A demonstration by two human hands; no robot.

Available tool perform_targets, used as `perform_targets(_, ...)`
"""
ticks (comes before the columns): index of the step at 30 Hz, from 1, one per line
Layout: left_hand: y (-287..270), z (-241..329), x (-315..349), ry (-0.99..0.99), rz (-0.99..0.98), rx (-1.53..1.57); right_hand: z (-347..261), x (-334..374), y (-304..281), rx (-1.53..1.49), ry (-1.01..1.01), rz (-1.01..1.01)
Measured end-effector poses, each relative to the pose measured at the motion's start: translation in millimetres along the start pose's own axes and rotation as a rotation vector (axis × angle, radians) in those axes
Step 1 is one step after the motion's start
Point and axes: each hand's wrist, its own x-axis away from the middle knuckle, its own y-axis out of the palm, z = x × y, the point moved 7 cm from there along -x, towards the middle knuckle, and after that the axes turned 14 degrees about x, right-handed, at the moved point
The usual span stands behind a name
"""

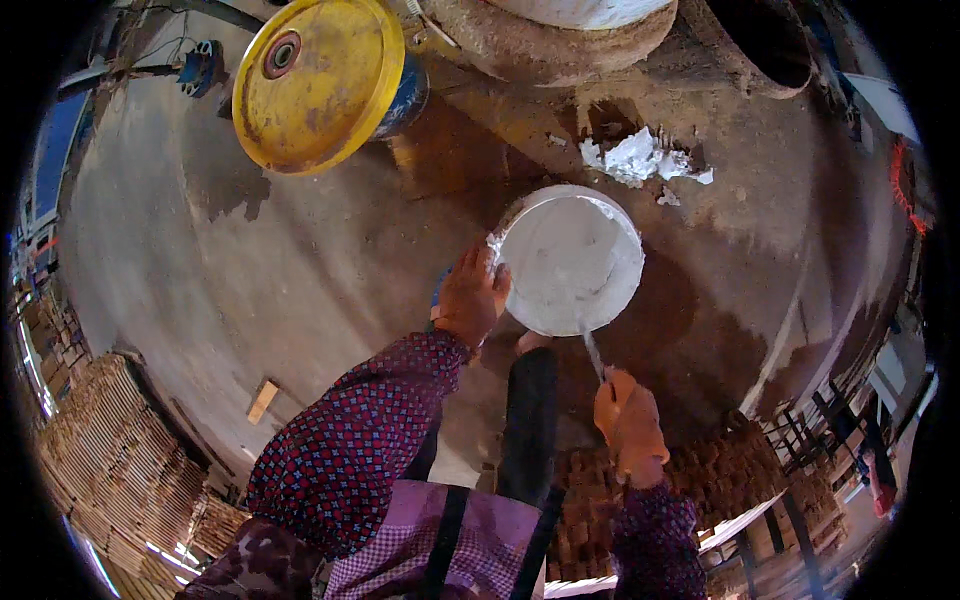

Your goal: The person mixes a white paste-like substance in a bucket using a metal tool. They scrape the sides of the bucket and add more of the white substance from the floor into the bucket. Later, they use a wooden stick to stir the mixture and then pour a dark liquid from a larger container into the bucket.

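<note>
Stacks of thin brown pieces [130, 440] are on the far left. Next comes a small flat bit of wood [263, 401], lying on the floor [330, 260]. Farther up is a big round yellow disc [330, 90], and a blue thing [408, 98] peeks out from behind it. The left grip [472, 295] comes out of a dark dotted sleeve [350, 440] and touches the left side of a round white bucket [639, 262]. I cannot tell if it holds the rim. The bucket is in the middle, with pale, thick paste [560, 245] inside. Above it, at the top, is a big tub [560, 55] with a crusty brown wall. A thin tool [594, 355] goes from the bucket's near edge down to the right grip [628, 420], which is closed around it. White lumps [640, 158] lie on the floor, up and to the right of the bucket. Low on the right is a reddish-brown pile [725, 465].
</note>
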Motion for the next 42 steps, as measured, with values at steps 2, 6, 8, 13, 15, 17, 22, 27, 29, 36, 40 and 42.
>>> perform_targets(2, 2, 3, 8, -0.041, -0.08, -0.063, 9, 8, -2, -0.009, -0.022, -0.097)
perform_targets(6, -8, 18, 7, 0.142, -0.065, 0.009, 5, -11, 9, 0.057, -0.026, -0.397)
perform_targets(8, -9, 9, 9, 0.176, -0.036, -0.036, -5, -30, 32, 0.238, -0.18, -0.382)
perform_targets(13, 2, -1, 10, 0.156, -0.066, -0.055, -21, -55, 69, 0.123, 0.019, -0.272)
perform_targets(15, 4, 3, 8, 0.125, -0.078, -0.016, -14, -59, 78, 0.054, 0.034, -0.25)
perform_targets(17, 1, -1, 14, 0.045, -0.078, -0.002, -11, -54, 76, -0.022, 0.038, -0.233)
perform_targets(22, -15, 0, 20, 0.004, -0.08, 0.032, 17, -23, 27, -0.123, 0.072, -0.306)
perform_targets(27, -6, -3, 27, -0.034, -0.184, -0.044, 11, -30, 22, 0.019, -0.224, -0.344)
perform_targets(29, 4, -8, 27, -0.143, -0.268, -0.091, 10, -41, 40, -0.006, -0.195, -0.342)
perform_targets(36, -3, 5, 23, 0.085, -0.062, -0.031, -10, -52, 80, -0.14, -0.004, -0.016)
perform_targets(40, -6, -1, 27, 0.008, -0.119, -0.034, -17, -48, 45, -0.09, 0.045, 0.076)
perform_targets(42, -4, -1, 29, -0.01, -0.16, -0.013, -12, -59, 56, 0.017, 0.016, 0.005)
